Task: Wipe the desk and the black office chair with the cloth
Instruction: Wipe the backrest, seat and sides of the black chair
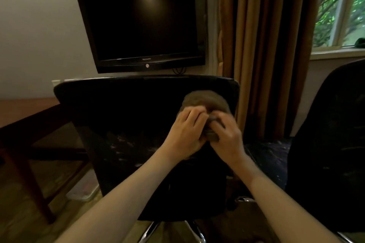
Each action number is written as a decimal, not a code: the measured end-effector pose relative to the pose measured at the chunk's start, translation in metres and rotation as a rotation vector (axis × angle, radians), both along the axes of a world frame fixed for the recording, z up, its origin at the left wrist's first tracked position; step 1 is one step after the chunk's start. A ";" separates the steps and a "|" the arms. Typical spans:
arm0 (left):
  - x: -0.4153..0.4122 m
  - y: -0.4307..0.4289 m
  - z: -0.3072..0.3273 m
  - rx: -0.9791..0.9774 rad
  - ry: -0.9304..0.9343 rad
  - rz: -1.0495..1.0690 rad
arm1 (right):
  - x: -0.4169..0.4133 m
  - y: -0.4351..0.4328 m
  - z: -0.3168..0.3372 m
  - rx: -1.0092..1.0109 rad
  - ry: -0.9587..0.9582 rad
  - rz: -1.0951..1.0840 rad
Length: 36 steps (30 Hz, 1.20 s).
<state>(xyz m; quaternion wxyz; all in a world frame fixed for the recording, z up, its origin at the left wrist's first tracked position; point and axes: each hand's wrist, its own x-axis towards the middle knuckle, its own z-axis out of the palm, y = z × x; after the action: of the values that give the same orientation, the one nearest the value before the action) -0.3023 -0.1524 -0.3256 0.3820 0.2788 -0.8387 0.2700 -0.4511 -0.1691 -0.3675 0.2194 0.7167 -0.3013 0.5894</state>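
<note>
With the left hand (185, 131) and right hand (227, 141) both clamped on the cloth (205, 100), bunched before the chair (138, 116) back, I would fold it flat first, then wipe in overlapping strokes.

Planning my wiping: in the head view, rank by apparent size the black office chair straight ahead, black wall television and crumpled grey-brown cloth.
Largest: the black office chair, though nearness inflates it.
Then the black wall television.
Smallest: the crumpled grey-brown cloth.
</note>
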 end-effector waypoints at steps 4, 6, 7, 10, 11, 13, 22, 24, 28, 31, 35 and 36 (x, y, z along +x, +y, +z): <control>-0.048 -0.010 0.046 -0.117 0.037 -0.034 | -0.040 -0.004 0.049 -0.171 -0.083 -0.192; -0.065 -0.018 0.059 -0.101 -0.021 0.027 | -0.056 -0.011 0.055 -0.116 -0.088 -0.291; -0.071 -0.019 0.063 -0.088 -0.072 0.074 | -0.062 -0.014 0.053 -0.056 -0.080 -0.308; -0.076 -0.025 0.051 -0.067 -0.252 0.122 | -0.071 -0.018 0.028 0.129 -0.031 -0.227; -0.072 -0.027 0.041 -0.076 -0.303 0.131 | -0.069 -0.017 0.015 0.185 -0.026 -0.190; -0.063 -0.031 0.018 -0.066 -0.404 0.166 | -0.058 -0.013 -0.012 0.294 -0.006 -0.111; -0.004 -0.017 -0.054 0.424 -0.554 0.386 | -0.009 -0.004 -0.060 0.988 0.377 0.003; 0.001 -0.011 -0.050 0.395 -0.528 0.347 | -0.005 0.001 -0.063 0.911 0.297 0.014; -0.001 -0.008 -0.032 0.149 -0.475 0.162 | -0.007 0.008 -0.064 0.454 0.110 0.006; -0.003 -0.001 -0.009 -0.001 -0.445 0.153 | -0.011 0.006 -0.042 0.193 0.041 -0.117; -0.001 -0.003 0.010 -0.035 -0.327 0.209 | -0.013 -0.005 -0.015 0.052 0.121 -0.373; 0.000 -0.005 0.009 -0.039 -0.345 0.248 | -0.014 -0.010 -0.013 0.059 0.155 -0.401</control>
<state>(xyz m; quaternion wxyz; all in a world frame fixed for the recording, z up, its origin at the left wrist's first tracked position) -0.3023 -0.1579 -0.3165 0.2020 0.3220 -0.8457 0.3745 -0.4647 -0.1791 -0.3805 0.3338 0.6916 -0.4374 0.4680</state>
